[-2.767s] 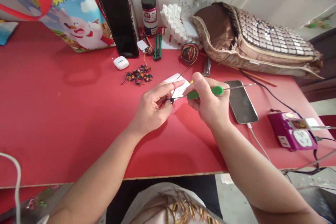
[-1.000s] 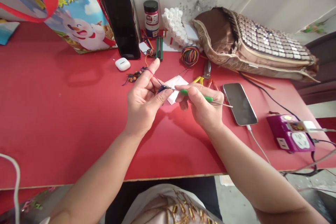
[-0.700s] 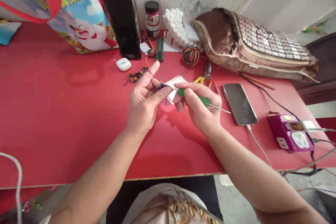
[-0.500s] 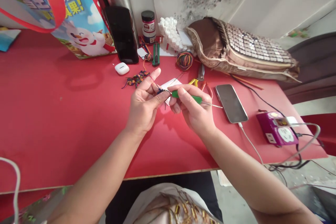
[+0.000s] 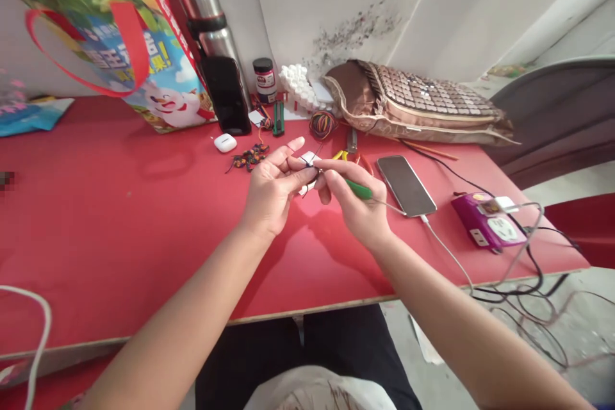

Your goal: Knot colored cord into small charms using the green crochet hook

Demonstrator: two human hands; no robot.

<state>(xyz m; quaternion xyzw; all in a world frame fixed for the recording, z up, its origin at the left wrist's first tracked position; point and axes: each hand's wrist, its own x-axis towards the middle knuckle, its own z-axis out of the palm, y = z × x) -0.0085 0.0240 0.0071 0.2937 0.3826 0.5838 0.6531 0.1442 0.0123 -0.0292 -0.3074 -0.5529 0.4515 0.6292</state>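
Observation:
My left hand (image 5: 273,189) is over the middle of the red table (image 5: 120,218), pinching a small dark knotted bit of thread (image 5: 310,164) between thumb and fingers, with the forefinger stretched out. My right hand (image 5: 356,202) is closed on a green-handled crochet hook (image 5: 359,189); its metal tip meets the thread piece at my left fingertips. A white card (image 5: 307,159) lies on the table just behind both hands. A ball of multicoloured thread (image 5: 323,123) sits further back, and a small heap of knotted coloured pieces (image 5: 250,157) lies to the left.
A phone (image 5: 406,175) on a cable lies right of my hands, then a purple power strip (image 5: 487,229) with tangled cords. Pliers (image 5: 352,139), white earbud case (image 5: 225,142), dark phone (image 5: 225,93), flask (image 5: 211,25), jar (image 5: 264,75), printed bag (image 5: 120,51) and sequinned bag (image 5: 413,99) line the back.
The camera has tilted up and back, so more wall and floor show. My hands stay together on the thread; the hook's tip has drawn closer into my left fingertips.

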